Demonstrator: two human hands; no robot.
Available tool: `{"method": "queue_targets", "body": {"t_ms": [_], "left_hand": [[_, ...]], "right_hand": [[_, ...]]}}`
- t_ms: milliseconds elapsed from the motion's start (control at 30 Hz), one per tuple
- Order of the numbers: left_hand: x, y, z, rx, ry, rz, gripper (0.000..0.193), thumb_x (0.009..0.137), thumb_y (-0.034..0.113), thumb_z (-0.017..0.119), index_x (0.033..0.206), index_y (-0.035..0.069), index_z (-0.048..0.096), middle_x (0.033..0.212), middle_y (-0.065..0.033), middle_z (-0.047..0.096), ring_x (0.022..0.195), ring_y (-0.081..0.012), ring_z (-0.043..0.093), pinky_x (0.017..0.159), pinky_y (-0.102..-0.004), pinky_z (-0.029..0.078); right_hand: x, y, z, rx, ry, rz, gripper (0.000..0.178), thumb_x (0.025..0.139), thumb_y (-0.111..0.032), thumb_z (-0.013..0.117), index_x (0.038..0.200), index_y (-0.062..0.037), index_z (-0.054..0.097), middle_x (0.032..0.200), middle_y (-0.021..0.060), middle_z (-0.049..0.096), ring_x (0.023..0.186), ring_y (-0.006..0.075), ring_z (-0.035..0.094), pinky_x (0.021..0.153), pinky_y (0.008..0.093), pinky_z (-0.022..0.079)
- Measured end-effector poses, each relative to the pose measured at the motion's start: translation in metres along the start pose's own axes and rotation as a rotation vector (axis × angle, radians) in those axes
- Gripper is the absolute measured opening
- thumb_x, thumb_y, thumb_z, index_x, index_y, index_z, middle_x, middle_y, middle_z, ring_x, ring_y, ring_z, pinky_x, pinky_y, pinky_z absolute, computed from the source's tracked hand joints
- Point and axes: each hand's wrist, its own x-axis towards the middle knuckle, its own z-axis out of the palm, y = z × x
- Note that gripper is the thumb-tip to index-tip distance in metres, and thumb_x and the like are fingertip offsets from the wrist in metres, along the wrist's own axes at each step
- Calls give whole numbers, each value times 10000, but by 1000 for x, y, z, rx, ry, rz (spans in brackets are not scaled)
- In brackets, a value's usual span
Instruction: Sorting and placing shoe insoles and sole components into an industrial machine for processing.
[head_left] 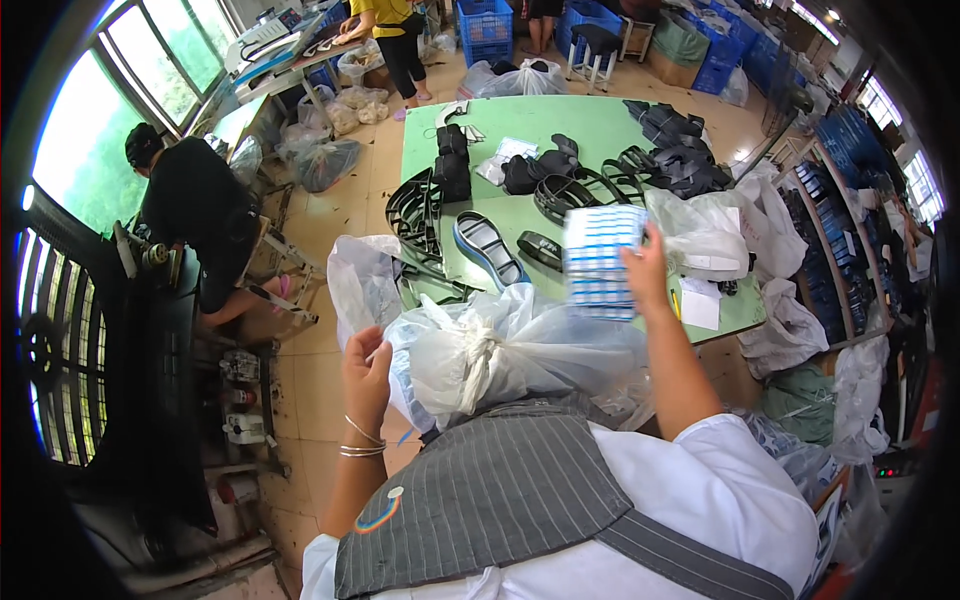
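Note:
My right hand (648, 272) grips the right edge of a stack of blue-and-white printed sheets (603, 262), held up over the near part of the green table. My left hand (367, 375) is raised at the left of a knotted, translucent plastic bag (480, 360); its fingers are loosely bent and nothing shows in them. That bag lies against my striped apron (500, 470). Just beyond it on the table are a black-and-blue shoe sole (490, 250) and a black strap loop (540, 250).
The green table (480, 130) carries black strap pieces (415, 215), black bundles (680, 150) and a white plastic bag (705, 240). A person in black (200, 200) sits at the left; another in yellow (385, 30) stands farther off. Shelves (830, 230) line the right side.

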Motion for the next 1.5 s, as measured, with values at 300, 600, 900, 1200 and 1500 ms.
{"method": "queue_targets", "body": {"t_ms": [300, 600, 900, 1200, 1500], "left_hand": [[-53, -31, 15, 776, -389, 368, 753, 581, 306, 823, 1256, 180, 514, 1422, -165, 327, 1340, -375, 254, 1052, -545, 237], [79, -72, 53, 965, -274, 165, 287, 725, 132, 582, 1005, 176, 627, 1078, -100, 622, 1172, -263, 495, 934, -421, 367], [87, -77, 58, 924, -322, 81, 280, 736, 154, 581, 1010, 178, 635, 1103, -129, 615, 1156, -280, 511, 925, -439, 370], [79, -83, 59, 922, -288, 94, 284, 719, 135, 608, 998, 179, 640, 1105, -125, 615, 1159, -278, 506, 928, -434, 363], [36, -94, 51, 812, -101, 416, 294, 624, 104, 660, 916, 138, 652, 1026, -93, 639, 1092, -285, 545, 921, -430, 369]], "right_hand": [[11, 36, -85, -984, 277, -210, 449, 802, -153, 663, 1196, -35, 484, 1154, 191, 564, 986, 284, 577, 884, 364, 432], [-102, -17, 69, -319, -934, -139, 103, 755, -195, 699, 798, -115, 652, 1240, 128, 509, 1174, 286, 416, 1015, 391, 295], [-113, 29, 93, -604, -723, -405, 168, 682, -230, 749, 720, -109, 640, 1144, 74, 538, 1093, 292, 448, 916, 414, 347], [-106, 45, 95, -706, -610, -407, 477, 646, -279, 779, 1017, -79, 554, 1056, 74, 542, 1008, 301, 477, 886, 393, 382], [-97, 57, 55, -546, -813, -354, 440, 706, -243, 746, 1068, -64, 569, 1058, 110, 564, 1021, 284, 517, 870, 384, 425]]}}
